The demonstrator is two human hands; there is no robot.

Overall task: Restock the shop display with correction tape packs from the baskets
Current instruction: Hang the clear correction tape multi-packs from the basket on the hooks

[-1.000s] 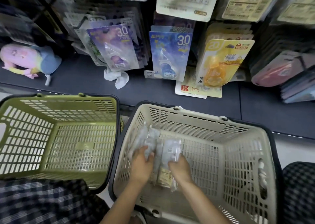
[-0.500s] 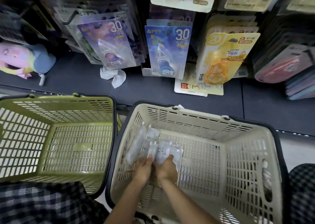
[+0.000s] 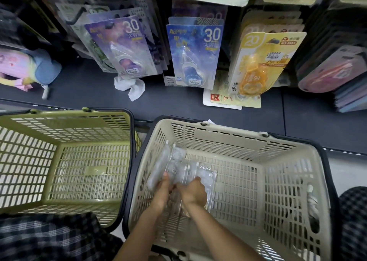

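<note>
Correction tape packs (image 3: 178, 169) in clear wrap lie at the near-left of our beige basket (image 3: 294, 173); our left hand (image 3: 161, 191) and right hand (image 3: 193, 192) both grip the bundle, fingers curled round it. Beside it stands a green basket (image 3: 65, 122). Beyond them, a dark shelf (image 3: 89, 94) carries hanging purple (image 3: 123, 48), blue (image 3: 195, 54) and yellow carded tapes (image 3: 260, 62), a crumpled tissue (image 3: 130, 85) and a pastel plush toy (image 3: 23, 66).
</note>
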